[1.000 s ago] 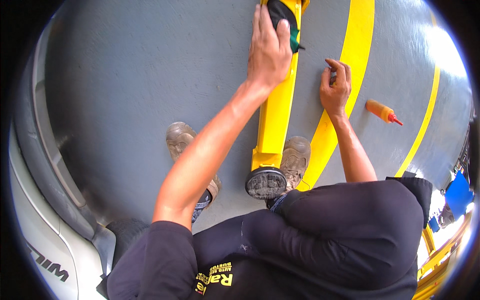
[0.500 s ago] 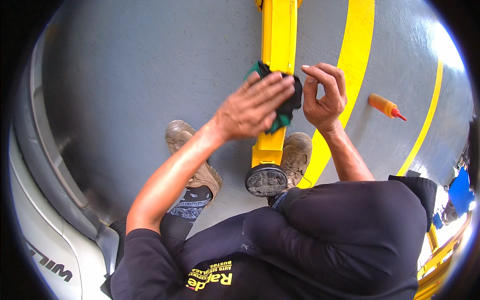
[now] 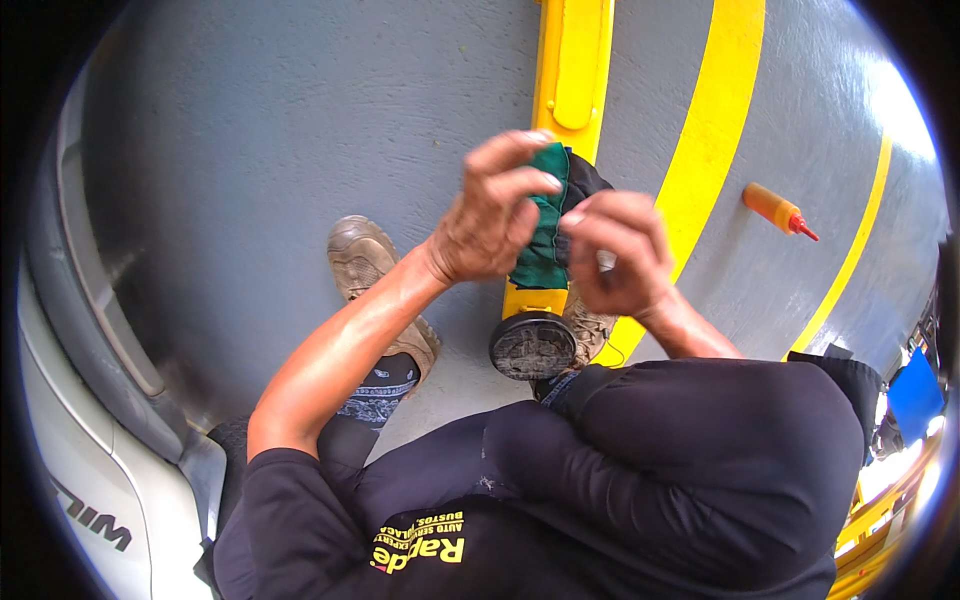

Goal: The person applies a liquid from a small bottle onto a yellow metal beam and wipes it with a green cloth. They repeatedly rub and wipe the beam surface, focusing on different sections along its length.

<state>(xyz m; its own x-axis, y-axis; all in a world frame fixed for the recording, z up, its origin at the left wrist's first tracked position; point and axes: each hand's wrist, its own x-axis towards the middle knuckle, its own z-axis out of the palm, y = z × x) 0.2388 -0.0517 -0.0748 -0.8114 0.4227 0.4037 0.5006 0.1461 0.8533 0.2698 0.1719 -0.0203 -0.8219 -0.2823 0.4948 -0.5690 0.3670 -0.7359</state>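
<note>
A green and black cloth [image 3: 541,235] lies draped across a yellow metal lift arm [image 3: 573,75], its green part on the left and its black part on the right. Over the green side is my left hand [image 3: 482,215], open, with fingers bent and apart. My right hand [image 3: 625,255] is at the black side, its fingers curled and blurred by motion. Whether those fingers grip any fabric cannot be made out. Below the cloth, the arm ends in a round black pad [image 3: 532,346] with a worn, dusty top.
An orange squeeze bottle [image 3: 770,207] with a red nozzle lies on the grey floor [image 3: 300,110] to the right, between yellow painted lines [image 3: 715,120]. My brown shoes [image 3: 365,260] flank the lift arm. A light-coloured vehicle [image 3: 90,440] stands along the left edge.
My left hand has lifted from flat on the cloth and bent its fingers. My right hand has moved left and down to the cloth. More of the green side shows.
</note>
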